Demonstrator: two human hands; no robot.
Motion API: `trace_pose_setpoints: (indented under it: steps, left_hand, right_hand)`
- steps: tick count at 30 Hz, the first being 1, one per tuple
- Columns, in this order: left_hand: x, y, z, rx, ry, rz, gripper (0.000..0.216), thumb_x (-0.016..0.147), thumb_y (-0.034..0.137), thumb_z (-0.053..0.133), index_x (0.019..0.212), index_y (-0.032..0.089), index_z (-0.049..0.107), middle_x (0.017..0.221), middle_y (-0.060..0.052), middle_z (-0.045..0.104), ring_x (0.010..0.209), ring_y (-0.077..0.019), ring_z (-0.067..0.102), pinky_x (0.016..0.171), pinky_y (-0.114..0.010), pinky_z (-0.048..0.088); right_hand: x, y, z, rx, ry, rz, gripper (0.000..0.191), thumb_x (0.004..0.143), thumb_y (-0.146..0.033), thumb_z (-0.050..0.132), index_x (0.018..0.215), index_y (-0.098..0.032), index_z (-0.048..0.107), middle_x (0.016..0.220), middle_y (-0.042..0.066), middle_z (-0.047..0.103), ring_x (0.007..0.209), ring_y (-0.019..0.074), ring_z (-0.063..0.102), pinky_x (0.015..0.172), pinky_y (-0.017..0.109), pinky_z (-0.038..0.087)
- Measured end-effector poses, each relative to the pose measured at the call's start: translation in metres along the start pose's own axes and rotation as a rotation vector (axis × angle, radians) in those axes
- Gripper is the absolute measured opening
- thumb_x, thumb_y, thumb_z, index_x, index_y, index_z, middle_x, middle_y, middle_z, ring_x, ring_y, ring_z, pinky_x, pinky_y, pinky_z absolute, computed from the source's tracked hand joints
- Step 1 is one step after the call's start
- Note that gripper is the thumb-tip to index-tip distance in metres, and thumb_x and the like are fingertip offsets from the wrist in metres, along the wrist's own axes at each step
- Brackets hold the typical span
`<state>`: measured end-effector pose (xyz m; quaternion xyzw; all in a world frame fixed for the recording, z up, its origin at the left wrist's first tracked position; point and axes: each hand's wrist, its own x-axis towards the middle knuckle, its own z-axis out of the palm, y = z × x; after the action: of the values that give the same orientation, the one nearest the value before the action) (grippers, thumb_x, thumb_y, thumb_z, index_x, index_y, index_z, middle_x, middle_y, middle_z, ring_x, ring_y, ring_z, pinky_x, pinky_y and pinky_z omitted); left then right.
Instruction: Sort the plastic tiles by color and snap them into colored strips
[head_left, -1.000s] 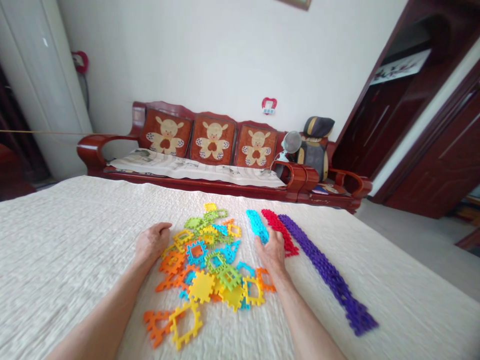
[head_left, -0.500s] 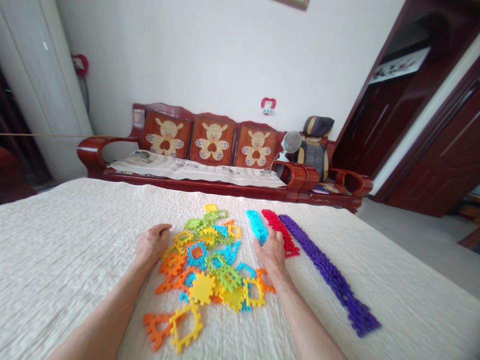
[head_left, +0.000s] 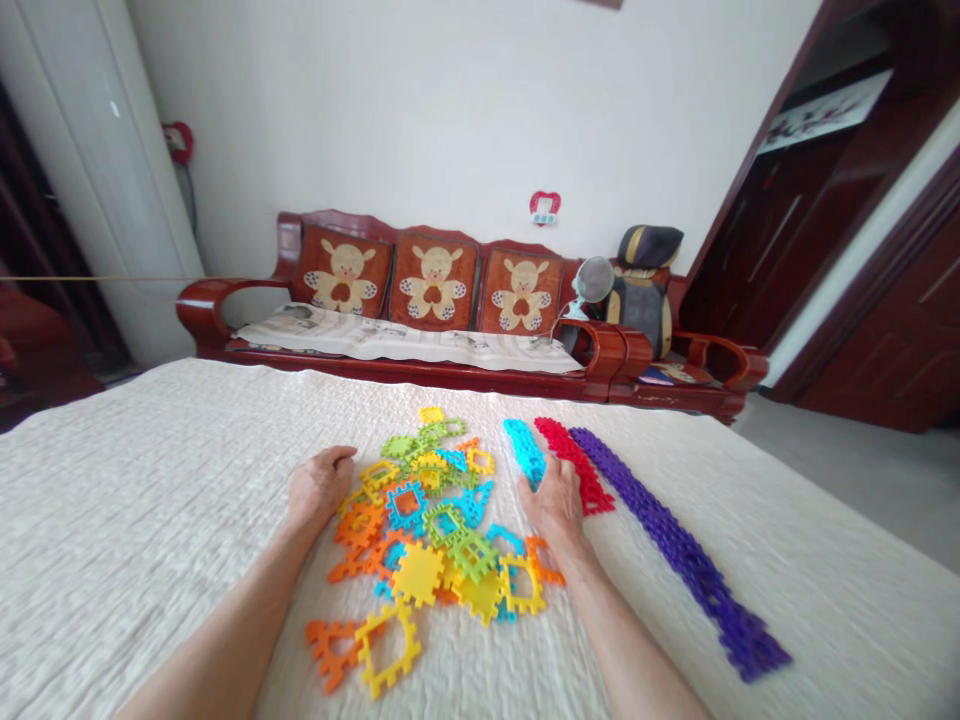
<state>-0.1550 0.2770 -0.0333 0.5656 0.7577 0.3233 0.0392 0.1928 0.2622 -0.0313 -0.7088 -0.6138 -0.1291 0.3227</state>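
A heap of flat plastic interlocking tiles point(head_left: 435, 520) in orange, yellow, green and blue lies on the cream bedspread point(head_left: 135, 520). My left hand point(head_left: 319, 485) rests at the heap's left edge with its fingers curled, touching an orange tile. My right hand point(head_left: 555, 500) rests at the heap's right edge, fingers bent over the near end of a short blue strip of joined tiles point(head_left: 523, 450). A red strip point(head_left: 574, 460) and a long purple strip point(head_left: 675, 550) lie to the right of it.
A red wooden bench point(head_left: 450, 330) with bear-print cushions stands beyond the bed's far edge, a backpack point(head_left: 637, 290) at its right end. A dark wooden door point(head_left: 862, 300) is at the right. A white cabinet point(head_left: 97, 180) stands at the left.
The view has shifted slightly left and down, so everything sits a little further right in the picture. Both hands stay at the same places beside the heap.
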Motion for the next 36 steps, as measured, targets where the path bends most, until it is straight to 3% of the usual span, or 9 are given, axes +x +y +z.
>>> trace_pose_setpoints:
  steps: [4,8,17,24,31,36]
  left_hand:
    - [0.0,0.001,0.0,0.003,-0.006,-0.006,0.035,0.079,0.03,0.043,0.099,0.025,0.071,0.1,-0.004,0.071,0.092,-0.0219,0.065,0.083,-0.031,0.05]
    - [0.0,0.002,0.0,-0.013,-0.007,-0.005,0.035,0.08,0.029,0.043,0.1,0.024,0.071,0.103,-0.004,0.071,0.094,-0.0215,0.064,0.085,-0.031,0.049]
    - [-0.001,0.004,-0.002,-0.043,-0.01,-0.012,0.035,0.08,0.025,0.043,0.1,0.023,0.071,0.102,-0.004,0.071,0.096,-0.0194,0.064,0.087,-0.029,0.048]
    - [0.0,0.004,0.0,-0.052,0.001,-0.017,0.035,0.079,0.025,0.042,0.099,0.023,0.071,0.102,-0.004,0.071,0.095,-0.0199,0.064,0.086,-0.029,0.048]
    - [0.0,0.003,0.001,-0.055,0.005,-0.017,0.035,0.079,0.025,0.043,0.098,0.023,0.071,0.1,-0.003,0.071,0.094,-0.0201,0.064,0.087,-0.029,0.047]
    - [-0.001,0.004,0.0,-0.059,0.012,-0.018,0.034,0.079,0.025,0.043,0.098,0.023,0.071,0.1,-0.004,0.071,0.095,-0.0212,0.064,0.086,-0.031,0.048]
  right_hand:
    - [0.0,-0.004,-0.004,0.019,0.077,-0.101,0.042,0.077,-0.036,0.053,0.114,-0.015,0.054,0.105,0.014,0.053,0.097,0.0283,0.049,0.084,0.039,0.039]
    - [0.002,-0.011,-0.006,0.109,0.059,-0.213,0.035,0.081,-0.031,0.048,0.111,-0.014,0.056,0.108,0.013,0.055,0.102,0.0259,0.049,0.089,0.038,0.039]
    - [-0.009,-0.043,-0.008,0.421,-0.25,-0.5,0.02,0.085,-0.023,0.043,0.088,-0.02,0.062,0.09,0.005,0.063,0.088,0.0173,0.057,0.083,0.029,0.043]
    - [-0.012,-0.051,-0.011,0.467,-0.397,-0.533,0.018,0.08,-0.019,0.047,0.089,-0.021,0.063,0.093,0.004,0.063,0.091,0.0174,0.058,0.084,0.031,0.043]
    - [-0.009,-0.044,-0.014,0.435,-0.523,-0.56,0.046,0.063,-0.011,0.051,0.107,-0.017,0.059,0.111,0.009,0.057,0.105,0.02,0.053,0.094,0.032,0.04]
    - [-0.009,-0.043,-0.014,0.4,-0.54,-0.543,0.05,0.062,-0.012,0.051,0.11,-0.014,0.059,0.112,0.011,0.055,0.106,0.0213,0.051,0.095,0.032,0.039]
